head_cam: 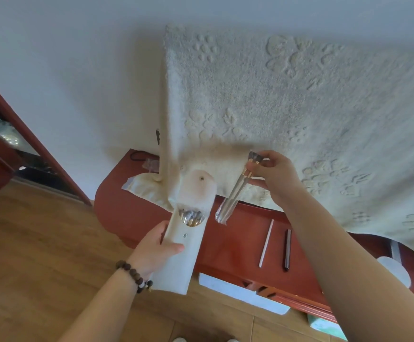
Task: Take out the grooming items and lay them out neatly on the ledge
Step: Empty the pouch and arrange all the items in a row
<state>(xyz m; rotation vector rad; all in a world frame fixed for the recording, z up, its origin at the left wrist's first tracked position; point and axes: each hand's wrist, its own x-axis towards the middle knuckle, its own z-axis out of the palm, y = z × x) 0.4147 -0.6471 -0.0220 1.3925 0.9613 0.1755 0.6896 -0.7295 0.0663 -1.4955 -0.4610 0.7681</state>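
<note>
Centre frame: right hand (276, 176) pinches a sleeved brush bundle (235, 188) by its bristle end, clear of the pouch (183, 245) the left hand (155, 248) grips. Light, stiff handles, slippery wrap, I'd say; hold near the ferrules. Red ledge (238, 240) waits below.

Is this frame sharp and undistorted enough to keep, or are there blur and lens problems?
Head view: strong wide-angle bend, wall and blanket curving; brush in the right hand is slightly smeared; pouch in the left hand is clear; soft daylight, no harsh glare.
</note>
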